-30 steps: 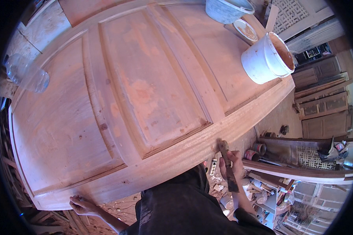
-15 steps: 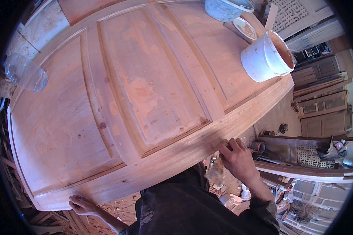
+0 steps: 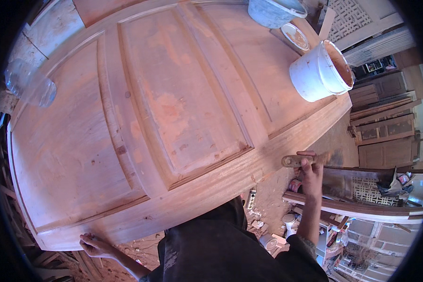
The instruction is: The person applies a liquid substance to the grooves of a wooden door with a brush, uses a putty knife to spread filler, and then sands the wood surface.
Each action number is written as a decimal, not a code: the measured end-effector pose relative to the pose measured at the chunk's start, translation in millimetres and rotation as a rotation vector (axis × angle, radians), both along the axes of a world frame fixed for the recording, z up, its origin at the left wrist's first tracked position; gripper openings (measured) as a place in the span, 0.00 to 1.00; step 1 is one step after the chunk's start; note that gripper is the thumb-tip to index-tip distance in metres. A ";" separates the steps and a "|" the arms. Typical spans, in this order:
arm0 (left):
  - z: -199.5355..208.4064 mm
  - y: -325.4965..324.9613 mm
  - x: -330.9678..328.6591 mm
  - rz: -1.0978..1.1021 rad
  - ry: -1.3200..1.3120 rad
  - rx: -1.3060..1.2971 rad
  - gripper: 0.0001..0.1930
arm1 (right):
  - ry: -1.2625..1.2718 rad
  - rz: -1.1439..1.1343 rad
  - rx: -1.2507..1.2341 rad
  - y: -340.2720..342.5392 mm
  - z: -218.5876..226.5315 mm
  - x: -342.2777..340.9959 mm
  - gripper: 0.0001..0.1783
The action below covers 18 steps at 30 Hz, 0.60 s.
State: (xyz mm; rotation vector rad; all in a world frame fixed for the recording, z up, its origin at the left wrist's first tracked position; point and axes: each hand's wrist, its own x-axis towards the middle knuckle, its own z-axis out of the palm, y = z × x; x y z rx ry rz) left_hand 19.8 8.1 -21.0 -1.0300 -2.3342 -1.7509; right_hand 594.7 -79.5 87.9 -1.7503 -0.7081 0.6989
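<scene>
1. Beside the long near edge of the big wooden door (image 3: 199,181), my right hand (image 3: 311,176) is up, with a tool (image 3: 292,161) in it.
2. My right fingers are closed around the tool and pinch it. Its fat wood handle points left, toward the door. The other end sticks out to the right and is too blurry to see well.
3. My left hand (image 3: 94,245) is far to the left, at the door's near edge. Those fingers are bent. I cannot tell if they pinch the wood or just rest by it.
4. The door lies flat in front of me. It has three sunk panels, and the middle panel (image 3: 188,108) has orange patches on it.
5. A white bucket (image 3: 308,77) stands on the right part of the door. I can see orange-brown stuff inside it.
6. A gray tub (image 3: 270,14) is farther back. A round lid (image 3: 294,35) lies between the tub and the bucket, with an orange-brown smear on it.
7. On the left is a clear plastic bottle (image 3: 43,89), near the door's edge.
8. Down on the floor (image 3: 273,188) there is a power strip (image 3: 252,199). More doors (image 3: 385,152) lean on the right side.
</scene>
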 end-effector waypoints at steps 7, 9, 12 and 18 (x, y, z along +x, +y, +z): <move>1.9 0.3 -0.3 -0.032 0.006 0.012 0.18 | -0.170 -0.097 0.077 -22.3 -67.0 -31.6 0.19; 1.4 0.2 -1.1 -0.043 0.000 0.019 0.19 | -0.178 -0.088 0.027 -28.7 -64.9 -35.0 0.17; -0.9 -2.0 -5.4 -0.030 -0.010 0.004 0.18 | -0.160 0.050 0.006 -33.5 -53.7 -24.9 0.15; -1.8 -1.0 -6.1 -0.007 0.044 -0.039 0.18 | -0.897 0.568 -0.200 24.3 16.1 -24.2 0.16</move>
